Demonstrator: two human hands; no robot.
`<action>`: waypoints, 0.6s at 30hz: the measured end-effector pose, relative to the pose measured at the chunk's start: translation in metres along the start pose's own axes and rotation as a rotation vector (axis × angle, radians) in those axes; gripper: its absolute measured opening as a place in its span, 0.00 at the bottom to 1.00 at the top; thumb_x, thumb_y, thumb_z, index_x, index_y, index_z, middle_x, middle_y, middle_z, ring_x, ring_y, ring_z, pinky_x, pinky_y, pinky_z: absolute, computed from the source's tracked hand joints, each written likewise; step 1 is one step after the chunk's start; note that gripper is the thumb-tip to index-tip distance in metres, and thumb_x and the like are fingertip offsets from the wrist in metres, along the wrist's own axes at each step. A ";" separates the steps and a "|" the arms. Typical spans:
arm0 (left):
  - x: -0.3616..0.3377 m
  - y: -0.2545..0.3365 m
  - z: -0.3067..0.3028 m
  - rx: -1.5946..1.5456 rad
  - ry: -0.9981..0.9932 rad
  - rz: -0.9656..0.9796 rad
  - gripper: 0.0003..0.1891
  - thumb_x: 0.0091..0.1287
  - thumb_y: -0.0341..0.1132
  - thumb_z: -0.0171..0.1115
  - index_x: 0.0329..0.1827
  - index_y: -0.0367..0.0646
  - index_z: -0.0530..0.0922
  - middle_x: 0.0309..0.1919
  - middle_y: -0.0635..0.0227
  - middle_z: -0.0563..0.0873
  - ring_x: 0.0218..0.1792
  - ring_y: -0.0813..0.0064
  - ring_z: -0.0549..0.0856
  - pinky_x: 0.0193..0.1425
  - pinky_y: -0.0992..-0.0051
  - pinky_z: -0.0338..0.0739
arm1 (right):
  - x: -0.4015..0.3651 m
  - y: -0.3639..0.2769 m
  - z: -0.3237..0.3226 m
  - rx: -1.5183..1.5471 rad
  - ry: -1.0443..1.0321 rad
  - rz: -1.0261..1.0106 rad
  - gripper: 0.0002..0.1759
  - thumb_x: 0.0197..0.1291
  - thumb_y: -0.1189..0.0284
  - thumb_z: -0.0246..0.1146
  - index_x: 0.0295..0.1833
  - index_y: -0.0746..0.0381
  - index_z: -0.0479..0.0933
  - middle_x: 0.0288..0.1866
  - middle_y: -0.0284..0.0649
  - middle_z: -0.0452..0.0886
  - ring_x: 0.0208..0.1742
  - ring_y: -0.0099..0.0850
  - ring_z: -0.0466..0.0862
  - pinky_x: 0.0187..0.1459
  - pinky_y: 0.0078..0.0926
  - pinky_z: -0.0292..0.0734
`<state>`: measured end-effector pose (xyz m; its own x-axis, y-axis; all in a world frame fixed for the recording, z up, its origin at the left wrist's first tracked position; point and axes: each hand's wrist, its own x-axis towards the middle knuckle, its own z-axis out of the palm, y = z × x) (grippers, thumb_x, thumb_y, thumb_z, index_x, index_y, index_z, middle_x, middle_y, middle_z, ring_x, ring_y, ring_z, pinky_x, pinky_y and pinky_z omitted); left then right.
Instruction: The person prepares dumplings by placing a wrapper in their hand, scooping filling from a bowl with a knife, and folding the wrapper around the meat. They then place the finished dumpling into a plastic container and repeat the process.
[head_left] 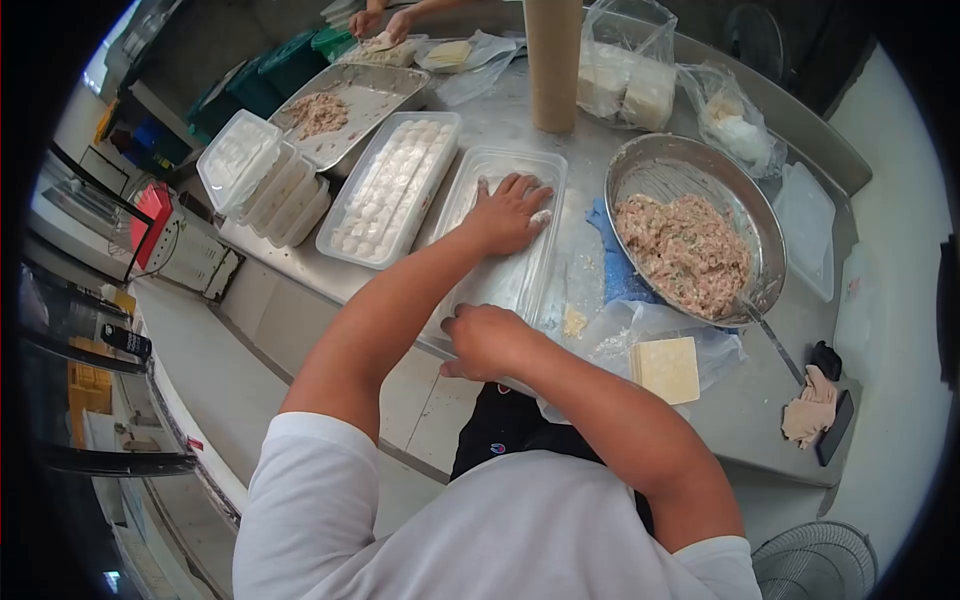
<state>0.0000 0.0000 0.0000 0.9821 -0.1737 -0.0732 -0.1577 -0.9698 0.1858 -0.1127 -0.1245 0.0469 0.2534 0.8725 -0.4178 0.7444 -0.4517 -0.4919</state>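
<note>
A long clear plastic container [553, 180] lies on the metal table in front of me, its bottom dusted white with what looks like flour. My left hand [510, 213] rests inside its far half, fingers spread and dusted white. At the near end, my right hand [487, 342] is closed around the container's rim, thumb pointing to the left. Just left stands a similar container [392, 185] filled with rows of round white dumplings. To the right, a large metal bowl [690, 240] holds pinkish minced filling with green bits, and a metal utensil handle sticks out. A stack of square dough wrappers [665, 370] sits on plastic near my right forearm.
Stacked lidded containers [262, 180] stand at the left edge beside a metal tray [400, 88] with some filling. A brown post [553, 65] rises behind my container. Bagged wrappers [625, 85] are at the back. Another person's hands [385, 25] work at the far end.
</note>
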 end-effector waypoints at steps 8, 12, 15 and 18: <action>0.013 -0.010 0.001 0.109 0.153 0.006 0.30 0.76 0.53 0.51 0.79 0.57 0.66 0.79 0.61 0.65 0.81 0.55 0.60 0.77 0.25 0.50 | -0.009 0.003 -0.017 0.086 0.117 -0.080 0.35 0.63 0.52 0.69 0.67 0.66 0.76 0.59 0.57 0.79 0.60 0.55 0.82 0.63 0.48 0.78; 0.025 -0.016 -0.011 0.089 0.119 0.074 0.30 0.76 0.53 0.52 0.79 0.58 0.67 0.80 0.60 0.64 0.81 0.54 0.61 0.77 0.26 0.52 | -0.065 0.013 -0.024 0.009 0.508 -0.128 0.27 0.62 0.58 0.70 0.60 0.64 0.80 0.52 0.53 0.80 0.60 0.51 0.80 0.62 0.46 0.76; 0.033 -0.022 -0.012 0.067 0.118 0.105 0.29 0.75 0.52 0.55 0.78 0.57 0.68 0.79 0.61 0.66 0.81 0.54 0.62 0.76 0.24 0.53 | -0.157 0.056 -0.030 -0.198 0.915 -0.033 0.22 0.59 0.63 0.72 0.54 0.64 0.83 0.46 0.47 0.82 0.53 0.47 0.81 0.57 0.47 0.76; 0.028 -0.012 -0.034 0.107 0.275 0.083 0.26 0.66 0.39 0.66 0.69 0.49 0.77 0.70 0.56 0.76 0.73 0.52 0.73 0.74 0.36 0.65 | -0.251 0.118 -0.022 -0.591 0.916 0.525 0.09 0.63 0.68 0.66 0.42 0.62 0.82 0.43 0.45 0.80 0.47 0.46 0.81 0.52 0.48 0.74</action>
<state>0.0330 0.0120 0.0288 0.9540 -0.2149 0.2090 -0.2346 -0.9692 0.0744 -0.0748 -0.3923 0.1105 0.7749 0.5250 0.3520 0.5263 -0.8443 0.1007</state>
